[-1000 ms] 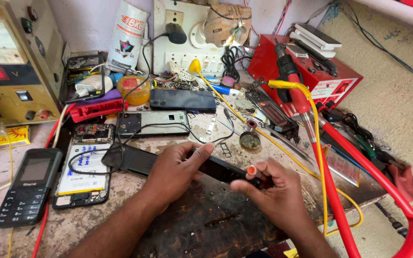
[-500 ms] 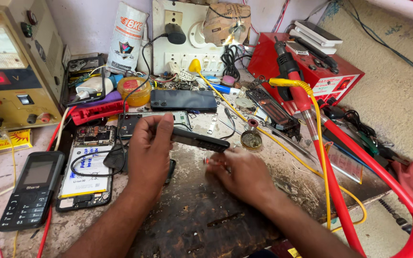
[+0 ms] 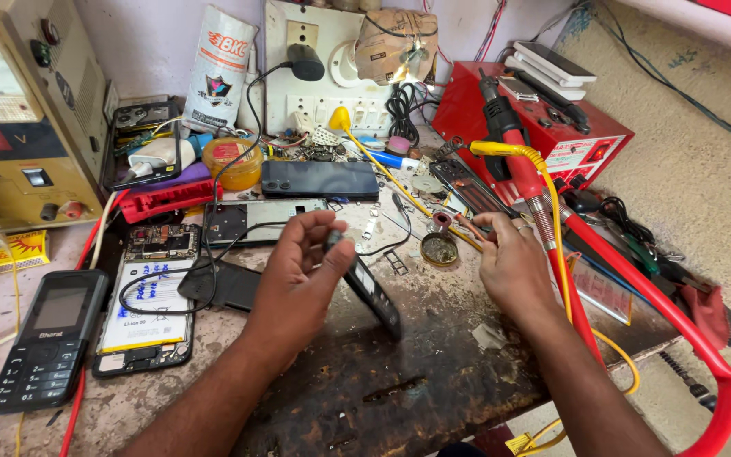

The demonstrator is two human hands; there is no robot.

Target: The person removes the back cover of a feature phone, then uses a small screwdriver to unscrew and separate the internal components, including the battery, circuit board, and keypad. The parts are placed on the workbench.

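Head view: left hand [image 3: 298, 275] pinches a slim dark rectangular phone [image 3: 371, 294] by its top edge, thumb and fingers closed on it, phone tilted with its lower corner on the scarred, stained wooden bench [image 3: 399, 381]. Right hand [image 3: 513, 262] reaches toward a thin copper-tipped rod [image 3: 469, 227] beside a small round metal tin [image 3: 439, 249]; fingers curled, grip cannot be told. Glossy red hose [image 3: 636, 296] curves past the right wrist.

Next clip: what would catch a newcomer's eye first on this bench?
Probably the left hand at centre, holding a dark phone part tilted on edge above the scorched worktop. Next, the red hose sweeping down the right side past the right hand, which reaches toward a small round tin. At far left stands a beige power supply with a red display.
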